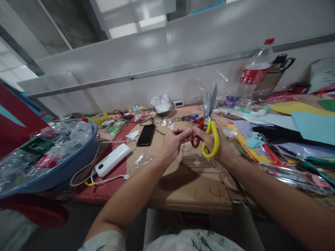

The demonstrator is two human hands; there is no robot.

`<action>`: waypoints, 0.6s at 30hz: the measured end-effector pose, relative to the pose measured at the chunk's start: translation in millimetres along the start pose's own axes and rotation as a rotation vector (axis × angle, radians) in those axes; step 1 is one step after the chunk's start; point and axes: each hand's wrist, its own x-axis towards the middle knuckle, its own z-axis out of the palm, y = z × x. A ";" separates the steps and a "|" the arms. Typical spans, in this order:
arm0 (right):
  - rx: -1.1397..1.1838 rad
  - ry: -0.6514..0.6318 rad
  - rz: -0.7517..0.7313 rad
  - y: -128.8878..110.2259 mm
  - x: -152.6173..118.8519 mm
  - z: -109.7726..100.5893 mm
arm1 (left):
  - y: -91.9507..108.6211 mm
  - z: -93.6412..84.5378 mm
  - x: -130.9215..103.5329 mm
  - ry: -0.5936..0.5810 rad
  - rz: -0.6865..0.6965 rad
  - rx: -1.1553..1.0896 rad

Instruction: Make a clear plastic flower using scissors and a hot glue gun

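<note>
In my right hand (218, 144) hangs a pair of scissors (214, 137) with a yellow handle loop and a red one. Its metal blades point up and stand slightly apart. The thumb and fingers of that hand also meet close to my left fingertips. My left hand (175, 141) is closed in a pinch, touching or nearly touching the right fingertips. Something small and pale may be between them, too small to make out. Below both hands lies a cardboard sheet (180, 188) with drawn lines and red marks.
Left are a blue basin (86, 155) of plastic bottles, a white power bank (113, 159) with cable, and a black phone (146, 135). Coloured paper (314, 127), a red cutter (273, 151) and green-handled pliers (311, 167) lie right. A large bottle (255, 75) stands behind.
</note>
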 end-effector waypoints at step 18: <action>0.007 -0.013 0.022 6.2 13.6 15.6 | 3.5 -7.4 4.0 0.066 0.064 -0.034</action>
